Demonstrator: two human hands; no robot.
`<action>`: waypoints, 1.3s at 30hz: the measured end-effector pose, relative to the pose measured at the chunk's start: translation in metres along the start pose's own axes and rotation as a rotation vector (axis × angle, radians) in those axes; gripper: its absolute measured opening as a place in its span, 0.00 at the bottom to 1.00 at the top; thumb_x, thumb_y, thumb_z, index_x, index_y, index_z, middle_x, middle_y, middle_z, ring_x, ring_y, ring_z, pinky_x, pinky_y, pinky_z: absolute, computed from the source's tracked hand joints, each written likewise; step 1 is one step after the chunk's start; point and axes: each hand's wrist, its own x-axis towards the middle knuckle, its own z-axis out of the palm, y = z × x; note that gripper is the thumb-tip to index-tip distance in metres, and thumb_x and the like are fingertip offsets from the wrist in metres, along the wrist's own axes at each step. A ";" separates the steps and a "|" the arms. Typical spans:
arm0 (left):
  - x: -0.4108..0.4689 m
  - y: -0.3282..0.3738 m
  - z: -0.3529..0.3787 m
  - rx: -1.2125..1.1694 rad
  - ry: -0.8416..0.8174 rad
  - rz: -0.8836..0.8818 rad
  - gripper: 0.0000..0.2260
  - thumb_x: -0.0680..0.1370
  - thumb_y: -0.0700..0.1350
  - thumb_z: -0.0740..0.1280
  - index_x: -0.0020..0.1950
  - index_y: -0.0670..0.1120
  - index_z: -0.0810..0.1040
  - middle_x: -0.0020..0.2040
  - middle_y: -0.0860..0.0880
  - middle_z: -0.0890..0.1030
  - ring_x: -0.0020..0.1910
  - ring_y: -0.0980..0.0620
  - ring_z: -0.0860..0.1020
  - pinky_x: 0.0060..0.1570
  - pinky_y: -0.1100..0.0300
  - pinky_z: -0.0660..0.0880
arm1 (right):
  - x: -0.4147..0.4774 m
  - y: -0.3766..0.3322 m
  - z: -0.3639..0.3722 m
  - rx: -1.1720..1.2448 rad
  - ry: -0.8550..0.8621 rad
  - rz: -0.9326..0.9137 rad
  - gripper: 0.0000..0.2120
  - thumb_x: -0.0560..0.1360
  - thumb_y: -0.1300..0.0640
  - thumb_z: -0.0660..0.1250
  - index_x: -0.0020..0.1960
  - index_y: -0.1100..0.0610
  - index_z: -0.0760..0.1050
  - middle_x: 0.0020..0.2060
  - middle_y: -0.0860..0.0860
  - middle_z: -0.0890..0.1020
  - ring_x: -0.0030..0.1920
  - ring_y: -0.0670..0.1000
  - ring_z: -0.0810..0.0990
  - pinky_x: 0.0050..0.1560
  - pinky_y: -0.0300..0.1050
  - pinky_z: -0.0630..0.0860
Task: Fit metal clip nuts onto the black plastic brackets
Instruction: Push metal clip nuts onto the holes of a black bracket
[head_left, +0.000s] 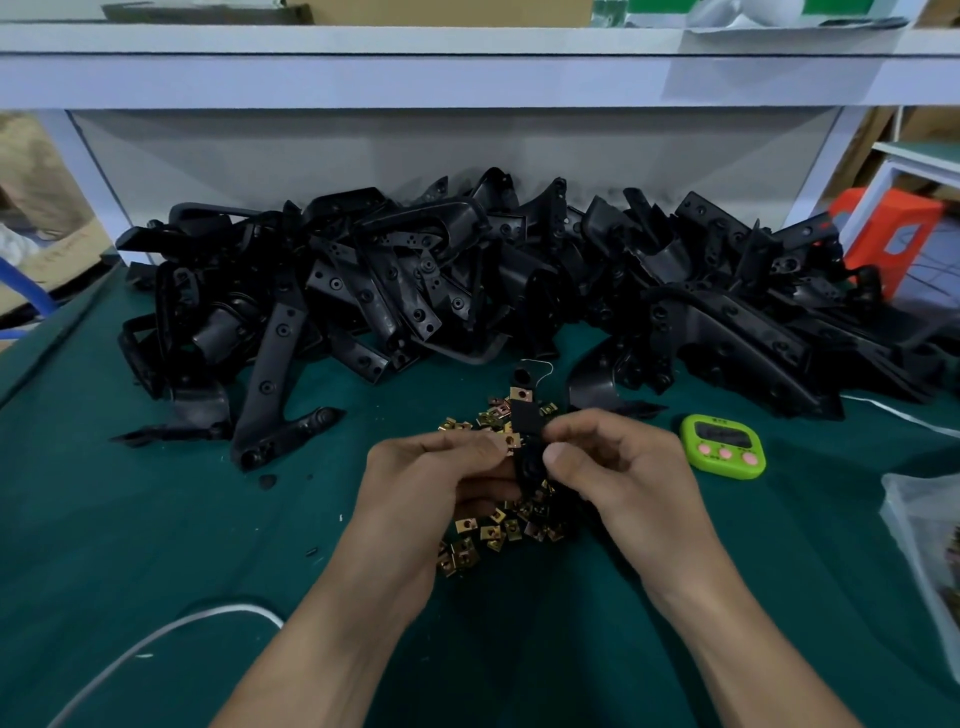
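White cable (156, 642) nearest, green timer (724, 443) beside right hand (623, 467).

Lighting is dim and cool, from overhead. The shelf (467, 78) above bows from wide-angle distortion. The black brackets (467, 280) beyond the hands lose detail in shadow.

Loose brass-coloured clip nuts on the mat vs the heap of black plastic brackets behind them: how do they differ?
Colour: the brass-coloured metal clip nuts are shiny gold; the black plastic brackets are matte black.
Size: each clip nut is tiny and squarish; each bracket is far longer, with arms and holes.
Position: the nuts lie scattered flat under the hands; the brackets are stacked high at the back.
Both sit on the green mat.
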 end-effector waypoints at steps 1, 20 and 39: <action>0.000 0.001 -0.001 0.001 -0.014 -0.003 0.06 0.77 0.40 0.72 0.43 0.44 0.88 0.42 0.41 0.87 0.37 0.48 0.85 0.35 0.62 0.79 | -0.001 0.000 -0.001 0.018 -0.010 0.013 0.06 0.72 0.57 0.76 0.46 0.47 0.84 0.33 0.47 0.83 0.34 0.44 0.78 0.37 0.34 0.74; 0.005 0.001 -0.017 -0.034 -0.313 0.001 0.13 0.64 0.49 0.78 0.46 0.45 0.89 0.40 0.43 0.87 0.38 0.52 0.85 0.36 0.65 0.78 | -0.004 -0.017 -0.004 0.525 -0.118 0.175 0.30 0.56 0.61 0.81 0.58 0.54 0.85 0.48 0.70 0.83 0.45 0.61 0.84 0.50 0.48 0.83; 0.013 -0.012 -0.018 0.033 -0.279 0.049 0.12 0.67 0.47 0.80 0.45 0.42 0.87 0.38 0.43 0.84 0.37 0.52 0.80 0.43 0.61 0.78 | -0.006 -0.011 0.004 0.464 -0.118 0.226 0.30 0.59 0.59 0.81 0.62 0.55 0.83 0.46 0.64 0.86 0.44 0.59 0.85 0.44 0.44 0.81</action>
